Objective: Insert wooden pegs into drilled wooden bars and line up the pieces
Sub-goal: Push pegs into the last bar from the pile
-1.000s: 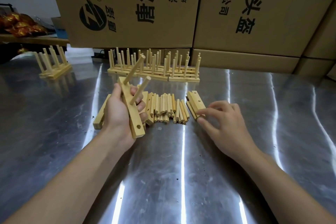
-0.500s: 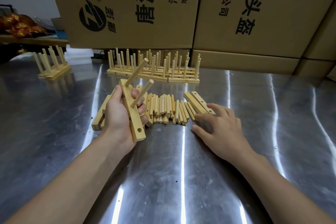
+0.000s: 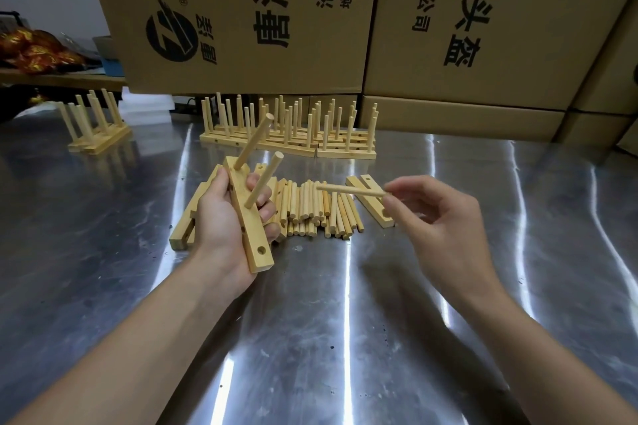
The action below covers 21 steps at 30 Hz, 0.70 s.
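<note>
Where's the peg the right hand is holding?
Head view, right of centre: the peg is pinched by the right hand, held level above the pile of loose pegs, free end toward the bar in the left hand.

My view is bright and even. The light seems to come from above, because the shiny metal table [image 3: 103,252] throws back long white streaks that run toward me. The streaks are so white that they hide the metal there. Shadows on the table are soft, with no hard edges. The middle is sharp: the loose wooden pegs [image 3: 310,210] look crisp, and so does the print on the cardboard boxes [image 3: 241,10]. Near the edges, straight lines lean and bend. The far left corner is dim.
</note>
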Tool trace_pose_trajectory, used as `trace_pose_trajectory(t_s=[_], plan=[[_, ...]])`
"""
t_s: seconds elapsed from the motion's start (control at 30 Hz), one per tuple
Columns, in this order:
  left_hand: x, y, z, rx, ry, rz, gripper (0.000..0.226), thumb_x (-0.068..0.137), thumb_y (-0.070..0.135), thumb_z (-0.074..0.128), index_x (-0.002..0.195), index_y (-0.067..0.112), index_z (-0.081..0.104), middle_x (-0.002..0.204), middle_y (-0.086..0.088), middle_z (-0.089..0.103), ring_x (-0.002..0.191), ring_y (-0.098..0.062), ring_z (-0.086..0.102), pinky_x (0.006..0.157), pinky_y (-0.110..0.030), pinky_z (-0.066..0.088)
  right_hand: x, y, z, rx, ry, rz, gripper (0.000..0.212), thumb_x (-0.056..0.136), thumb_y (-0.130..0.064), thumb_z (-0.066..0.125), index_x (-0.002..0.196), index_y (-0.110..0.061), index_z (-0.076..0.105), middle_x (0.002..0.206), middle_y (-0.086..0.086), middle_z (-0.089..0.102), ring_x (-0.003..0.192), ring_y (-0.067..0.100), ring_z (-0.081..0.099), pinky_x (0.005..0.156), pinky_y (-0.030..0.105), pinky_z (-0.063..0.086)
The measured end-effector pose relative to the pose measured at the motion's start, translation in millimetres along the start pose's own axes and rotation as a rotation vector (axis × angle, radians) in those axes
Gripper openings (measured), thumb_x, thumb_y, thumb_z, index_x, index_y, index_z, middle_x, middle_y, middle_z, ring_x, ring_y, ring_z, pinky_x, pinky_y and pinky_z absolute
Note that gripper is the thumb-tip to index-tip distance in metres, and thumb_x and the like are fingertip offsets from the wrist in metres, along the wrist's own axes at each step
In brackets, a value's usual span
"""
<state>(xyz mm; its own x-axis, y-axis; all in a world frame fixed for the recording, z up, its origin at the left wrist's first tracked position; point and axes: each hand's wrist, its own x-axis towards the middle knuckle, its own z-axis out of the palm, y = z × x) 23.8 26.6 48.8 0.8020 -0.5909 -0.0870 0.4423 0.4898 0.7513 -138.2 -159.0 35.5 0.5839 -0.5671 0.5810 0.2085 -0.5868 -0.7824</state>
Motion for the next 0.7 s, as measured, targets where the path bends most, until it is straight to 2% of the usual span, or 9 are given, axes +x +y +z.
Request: trace_pose_trajectory(t_s=[0.13,0.27,0.7], plan=[[-1.7,-0.2,2.0,-0.099,-0.055,-0.058,0.048,0.112,0.052,0.036,0.08,0.02,0.052,0.068,0.003,0.042,0.053,-0.01,0.037,0.045,-0.021,0.028,-7.4,-20.4,8.2,0.31,-0.097,0.01,0.02,0.089,-0.01,0.082,0.107,-0.017,0.076,0.103,0.009,0.079,0.099,0.026,0.076,0.082,0.026,0.058],[-2.9,-0.7,2.0,-0.172,-0.109,-0.095,0.051,0.111,0.051,0.036,0.075,0.018,0.051,0.07,0.003,0.041,0.053,-0.01,0.036,0.047,-0.021,0.026,-9.0,-29.2,10.6,0.441,-0.108,0.014,0.025,0.084,-0.007,0.083,0.107,-0.013,0.073,0.104,0.01,0.08,0.099,0.022,0.076,0.08,0.023,0.057],[-4.0,-3.4,3.2,-0.187,-0.154,-0.14,0.049,0.109,0.052,0.038,0.076,0.019,0.05,0.073,0.003,0.039,0.056,-0.01,0.034,0.054,-0.022,0.022,-9.1,-33.7,9.0,0.433,-0.125,0.042,0.025,0.084,-0.008,0.081,0.107,-0.013,0.072,0.105,0.01,0.08,0.097,0.02,0.076,0.075,0.019,0.056]])
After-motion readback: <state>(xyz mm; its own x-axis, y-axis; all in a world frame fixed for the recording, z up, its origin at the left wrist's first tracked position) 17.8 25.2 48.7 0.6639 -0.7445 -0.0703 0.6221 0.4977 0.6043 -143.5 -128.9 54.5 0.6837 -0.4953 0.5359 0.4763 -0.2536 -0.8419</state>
